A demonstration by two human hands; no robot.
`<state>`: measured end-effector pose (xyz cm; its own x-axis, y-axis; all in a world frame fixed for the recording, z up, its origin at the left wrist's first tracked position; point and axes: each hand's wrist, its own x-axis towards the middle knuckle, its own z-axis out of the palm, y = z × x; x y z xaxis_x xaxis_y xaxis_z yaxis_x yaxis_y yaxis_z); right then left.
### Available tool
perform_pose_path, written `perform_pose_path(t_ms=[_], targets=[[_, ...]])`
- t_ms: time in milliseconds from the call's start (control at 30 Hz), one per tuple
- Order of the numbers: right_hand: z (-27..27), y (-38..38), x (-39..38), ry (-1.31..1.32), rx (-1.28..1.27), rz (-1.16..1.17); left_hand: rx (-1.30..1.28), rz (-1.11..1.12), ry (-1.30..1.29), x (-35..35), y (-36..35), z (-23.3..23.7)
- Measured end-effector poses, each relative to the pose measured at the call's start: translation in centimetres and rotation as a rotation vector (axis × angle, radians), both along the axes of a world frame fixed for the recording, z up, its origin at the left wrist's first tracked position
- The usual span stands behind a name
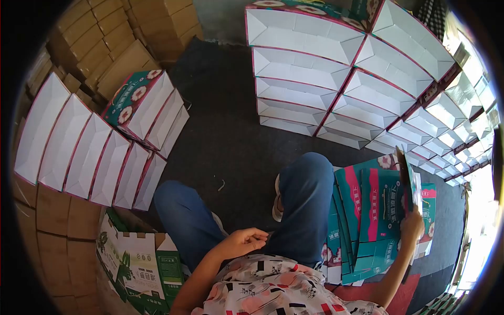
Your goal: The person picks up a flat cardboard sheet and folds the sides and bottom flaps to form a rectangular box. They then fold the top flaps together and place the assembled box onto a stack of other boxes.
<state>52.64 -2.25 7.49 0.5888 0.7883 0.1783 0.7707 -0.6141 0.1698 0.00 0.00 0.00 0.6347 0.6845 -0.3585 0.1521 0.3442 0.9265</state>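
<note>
My left hand (243,243) is over my lap near the left thigh, with its fingers bent toward the thumb; nothing shows between them. Out to the right, my right hand (412,226) grips the lower end of a flat folded carton (407,181), seen nearly edge-on and raised upright. Beneath and beside it, flat teal cartons (381,202) with pink bands and white lettering lie in an overlapping pile next to my right knee.
Stacked white-bottomed boxes (296,58) form a wall ahead and to the right. More such boxes (84,144) stand at the left, by brown cartons (58,241). Green-and-white cardboard (139,268) lies by my left leg. Dark floor (226,115) lies between the stacks.
</note>
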Motion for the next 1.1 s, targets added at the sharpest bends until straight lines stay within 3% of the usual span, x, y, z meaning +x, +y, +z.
perform_pose_path(t_ms=[167,267,367,400,500,533,700,733,767,800,833,900,1000,1100], targets=[[13.8,-2.7,-5.6,-0.129,0.217,0.171,0.048,0.029,-0.043,0.0,0.9,0.7],[18.7,-3.5,-7.5,-0.039,0.426,0.569,0.035,0.032,-0.043,0.5,1.5,0.7],[21.3,-3.4,-7.3,0.069,0.532,0.714,0.056,0.077,-0.063,0.2,2.2,1.5],[21.8,-3.3,-6.0,0.308,0.552,0.542,0.108,0.169,-0.031,0.1,2.5,1.9],[22.9,0.0,-1.5,0.409,0.597,0.743,0.269,0.449,0.001,-0.1,5.3,3.0],[23.2,2.6,-3.4,0.432,0.814,0.942,0.315,0.529,-0.027,-0.6,6.9,3.7],[26.6,11.7,-5.7,1.108,1.067,1.192,0.686,0.837,-0.15,-5.5,14.1,12.0],[27.1,13.5,-5.2,1.314,1.027,1.246,0.739,0.862,-0.117,-6.6,14.2,14.6],[27.8,14.6,-7.1,1.43,0.931,1.351,0.679,0.826,-0.248,-8.3,14.2,16.5],[27.8,16.1,-8.7,1.516,0.911,1.389,0.627,0.771,-0.399,-9.6,13.4,18.3],[27.1,17.7,-10.0,1.604,0.887,1.424,0.648,0.522,-0.547,-11.8,12.6,19.4],[24.0,21.1,-11.9,1.754,0.762,1.379,0.614,0.843,-0.501,-13.7,10.1,20.0],[18.5,23.6,-17.7,1.923,0.638,1.352,0.627,0.829,-0.44,-14.9,4.6,23.3],[11.5,26.0,-22.3,2.077,0.527,1.199,0.702,0.874,-0.178,-15.5,1.5,23.6]])
